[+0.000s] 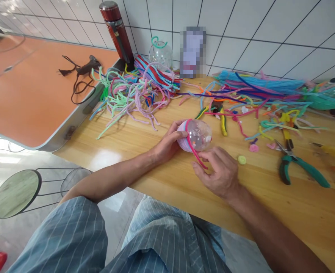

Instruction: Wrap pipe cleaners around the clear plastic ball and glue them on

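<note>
A clear plastic ball (201, 133) is in my left hand (171, 141), whose fingers wrap round its left side with the thumb on top of the windings. Pale lilac and blue pipe cleaners (185, 145) coil round that side of the ball. A bright pink pipe cleaner (194, 151) runs along the edge of the coils, and its loose end slants down toward me. My right hand (219, 170) has its fingers curled at this end, with the pink strand between thumb and forefinger. Small coloured bits show in or behind the clear part.
Loose pipe cleaners (133, 94) lie heaped at back left, with blue bundles (261, 86) at back right. Green-handled pliers (301, 167) and yellow-green pliers (223, 123) lie rightward. A red thermos (118, 32), a clear jar (161, 55) and a blurred phone (192, 51) stand along the wall.
</note>
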Action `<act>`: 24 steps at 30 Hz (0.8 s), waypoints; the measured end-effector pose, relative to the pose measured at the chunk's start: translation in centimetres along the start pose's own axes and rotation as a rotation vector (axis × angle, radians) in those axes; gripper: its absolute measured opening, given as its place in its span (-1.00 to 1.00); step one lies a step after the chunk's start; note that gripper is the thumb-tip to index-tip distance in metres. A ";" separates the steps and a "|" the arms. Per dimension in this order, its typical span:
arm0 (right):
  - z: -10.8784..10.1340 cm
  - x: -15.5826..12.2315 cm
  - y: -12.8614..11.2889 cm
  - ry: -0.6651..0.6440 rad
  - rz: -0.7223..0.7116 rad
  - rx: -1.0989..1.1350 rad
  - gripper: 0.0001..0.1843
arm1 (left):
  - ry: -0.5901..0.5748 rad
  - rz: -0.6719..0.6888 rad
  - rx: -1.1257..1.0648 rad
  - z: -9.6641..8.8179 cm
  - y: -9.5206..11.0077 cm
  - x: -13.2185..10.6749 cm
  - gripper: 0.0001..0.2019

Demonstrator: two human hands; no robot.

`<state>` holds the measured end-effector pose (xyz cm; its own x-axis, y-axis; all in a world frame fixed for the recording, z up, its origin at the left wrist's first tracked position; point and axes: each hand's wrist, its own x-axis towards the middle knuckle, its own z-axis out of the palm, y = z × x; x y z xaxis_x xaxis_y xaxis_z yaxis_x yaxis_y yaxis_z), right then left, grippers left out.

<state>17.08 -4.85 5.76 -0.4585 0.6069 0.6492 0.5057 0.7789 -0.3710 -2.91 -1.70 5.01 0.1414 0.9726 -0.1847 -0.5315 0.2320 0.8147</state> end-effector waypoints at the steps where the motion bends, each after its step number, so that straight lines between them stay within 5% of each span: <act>1: 0.1 0.1 -0.1 0.003 0.004 -0.015 -0.95 | -0.001 -0.001 0.001 0.0 0.0 0.0 -0.49; 24: -3.1 1.4 -0.1 -0.127 0.553 0.735 -0.69 | -0.097 -0.049 -0.075 -0.8 -0.2 0.5 -0.48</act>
<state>18.68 -4.63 8.79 -0.3885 0.9010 0.1930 0.1061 0.2518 -0.9620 -3.44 -1.26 4.28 0.2463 0.9548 -0.1661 -0.5826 0.2829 0.7620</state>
